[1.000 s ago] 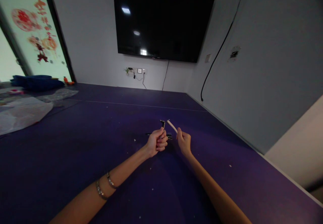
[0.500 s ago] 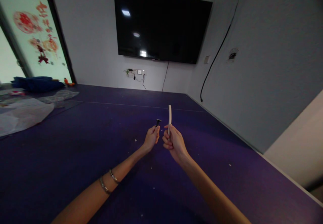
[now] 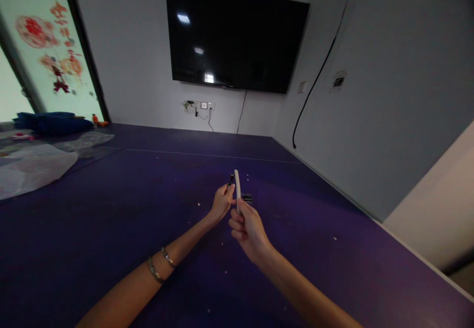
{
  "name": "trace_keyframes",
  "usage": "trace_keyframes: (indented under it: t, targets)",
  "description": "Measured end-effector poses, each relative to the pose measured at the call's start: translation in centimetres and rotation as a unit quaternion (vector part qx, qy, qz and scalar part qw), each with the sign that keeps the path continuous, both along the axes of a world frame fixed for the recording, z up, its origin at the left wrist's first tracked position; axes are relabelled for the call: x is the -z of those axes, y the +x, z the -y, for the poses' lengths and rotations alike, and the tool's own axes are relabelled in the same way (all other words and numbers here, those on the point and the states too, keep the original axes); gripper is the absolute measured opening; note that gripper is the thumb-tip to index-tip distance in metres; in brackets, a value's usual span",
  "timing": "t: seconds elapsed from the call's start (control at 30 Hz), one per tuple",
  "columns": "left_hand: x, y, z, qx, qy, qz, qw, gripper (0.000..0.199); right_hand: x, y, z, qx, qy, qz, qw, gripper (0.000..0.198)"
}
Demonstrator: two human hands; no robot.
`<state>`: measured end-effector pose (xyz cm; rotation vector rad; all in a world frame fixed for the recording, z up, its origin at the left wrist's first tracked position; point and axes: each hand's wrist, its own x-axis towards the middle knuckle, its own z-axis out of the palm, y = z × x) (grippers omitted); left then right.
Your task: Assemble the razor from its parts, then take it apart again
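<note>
My left hand (image 3: 222, 202) is closed around the handle of a small black razor-like tool (image 3: 231, 179), whose head points up and away. My right hand (image 3: 249, 229) pinches the lower end of a pale, slightly curved stick (image 3: 237, 182) between thumb and fingers. The stick stands nearly upright, just right of the tool's head; whether the two touch I cannot tell. Behind the right hand, a small black object (image 3: 247, 198) lies on the purple surface (image 3: 155, 278), partly hidden. Tiny white bits (image 3: 199, 204) are scattered around both hands.
Crumpled clear plastic (image 3: 40, 165) and a dark blue cloth bundle (image 3: 52, 123) lie at the left. A large television (image 3: 237, 37) hangs on the wall ahead, above sockets (image 3: 203, 105). A black cable (image 3: 318, 79) dangles at the right wall.
My right hand has moved left and nearer to me, bringing the stick beside the tool's head. The tool has turned slightly in my left hand. The small black object behind is now uncovered.
</note>
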<state>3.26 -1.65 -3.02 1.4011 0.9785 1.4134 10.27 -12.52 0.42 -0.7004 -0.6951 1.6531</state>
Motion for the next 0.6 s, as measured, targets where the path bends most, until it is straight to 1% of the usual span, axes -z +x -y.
trace_keyframes:
  t: [0.1, 0.2, 0.27, 0.43, 0.6]
  targets:
    - [0.23, 0.03, -0.07, -0.001, 0.025, -0.026, 0.999, 0.035, 0.10, 0.09, -0.33, 0.011, -0.001, -0.005, 1.000, 0.033]
    - [0.40, 0.00, -0.21, -0.021, 0.027, -0.053, 0.998, 0.034, 0.41, -0.10, -0.01, 0.001, -0.012, 0.001, 1.000, 0.034]
    - [0.48, 0.01, -0.24, -0.027, 0.028, -0.052, 0.998, 0.033, 0.38, -0.20, 0.19, 0.001, -0.013, 0.002, 1.000, 0.034]
    - [0.83, 0.10, -0.41, -0.003, 0.039, -0.048, 0.998, 0.032, 0.09, -0.25, -0.07, 0.020, -0.005, -0.010, 1.000, 0.036]
    - [1.01, 0.05, -0.61, -0.018, 0.042, -0.066, 0.997, 0.031, 0.36, -0.39, 0.10, 0.011, -0.012, -0.008, 1.000, 0.034]
